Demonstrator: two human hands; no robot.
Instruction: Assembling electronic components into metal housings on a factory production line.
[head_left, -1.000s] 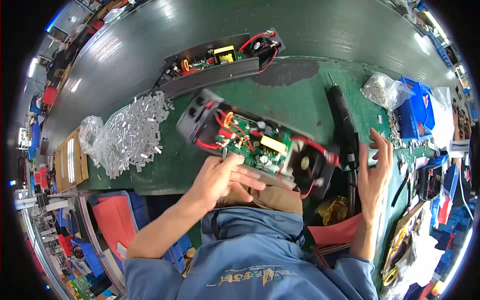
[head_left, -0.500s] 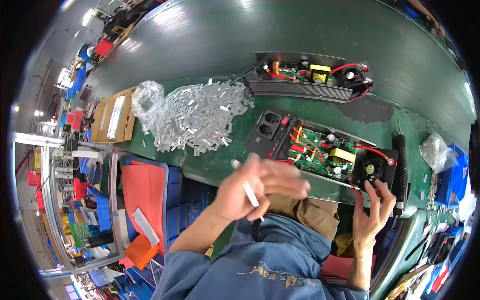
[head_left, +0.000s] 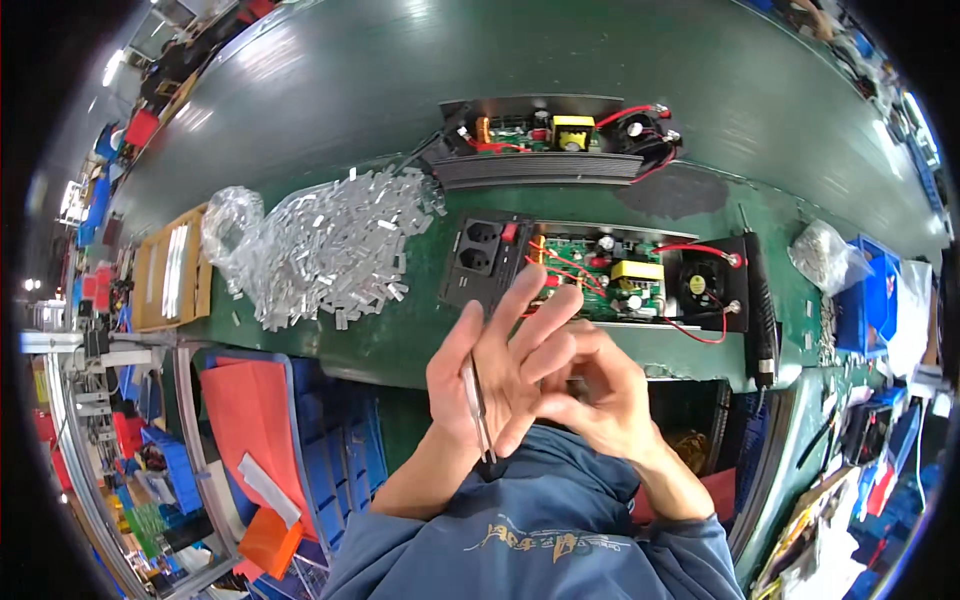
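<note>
My left hand [head_left: 500, 365] is raised in front of my body, palm up and its fingers partly spread. A slim metal tool like a pair of tweezers [head_left: 476, 408] lies across its palm, held in the crook of the thumb. My right hand [head_left: 598, 395] meets the left one's fingers, its own fingers curled toward the thumb; whatever they may hold is hidden. Just beyond both hands sits an opened power inverter [head_left: 635, 270] with a green circuit board, yellow transformer, red wires and a fan at its right end. Its black socket panel [head_left: 478, 255] is at the left end.
A second open inverter [head_left: 560, 165] lies farther back. Many small metal clips [head_left: 340, 250] are heaped at left beside a plastic bag [head_left: 232, 225] and a cardboard box [head_left: 170, 270]. A black electric screwdriver [head_left: 762, 310] and a blue bin [head_left: 868, 300] are on the right.
My right hand has left the inverter's fan end and come across to my left hand. The left hand has turned palm up, still holding the slim tool. The whole view has shifted somewhat.
</note>
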